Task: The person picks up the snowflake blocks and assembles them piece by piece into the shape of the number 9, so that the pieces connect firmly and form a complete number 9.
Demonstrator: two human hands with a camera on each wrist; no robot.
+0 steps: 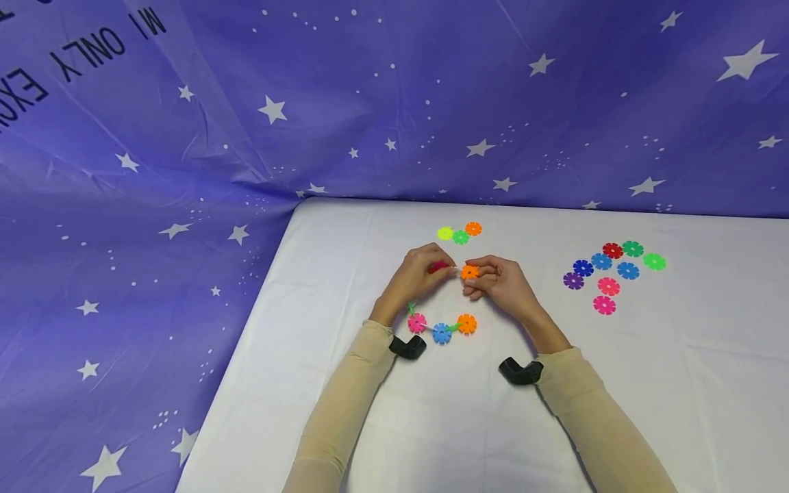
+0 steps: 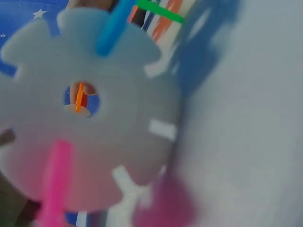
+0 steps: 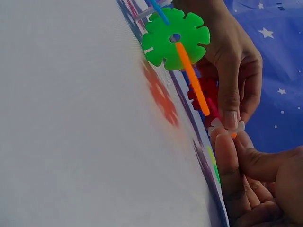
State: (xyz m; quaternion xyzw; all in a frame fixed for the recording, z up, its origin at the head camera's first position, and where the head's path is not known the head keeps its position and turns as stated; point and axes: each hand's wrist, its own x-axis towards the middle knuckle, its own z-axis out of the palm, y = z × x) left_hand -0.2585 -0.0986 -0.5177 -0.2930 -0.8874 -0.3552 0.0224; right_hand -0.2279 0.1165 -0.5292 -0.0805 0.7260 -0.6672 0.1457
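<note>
My left hand (image 1: 425,270) pinches a white notched plastic disc (image 3: 215,127) with a red disc (image 3: 206,90) joined to it. An orange notched disc (image 1: 470,272) is pinched between the fingers and thumb of my right hand (image 1: 502,284); its edge meets the white disc. Below the hands lies a linked chain with a pink disc (image 1: 416,323), a blue disc (image 1: 442,333) and an orange end disc (image 1: 466,324). Green and white discs stand edge-on between them. One white disc (image 2: 128,99) of the chain fills much of the left wrist view.
Beyond the hands lie a loose yellow disc (image 1: 445,233), a green disc (image 1: 461,237) and another orange disc (image 1: 473,229). Several more, including a dark red disc (image 1: 612,250) and a purple disc (image 1: 573,281), are spread on the white tablecloth (image 1: 678,397) at right.
</note>
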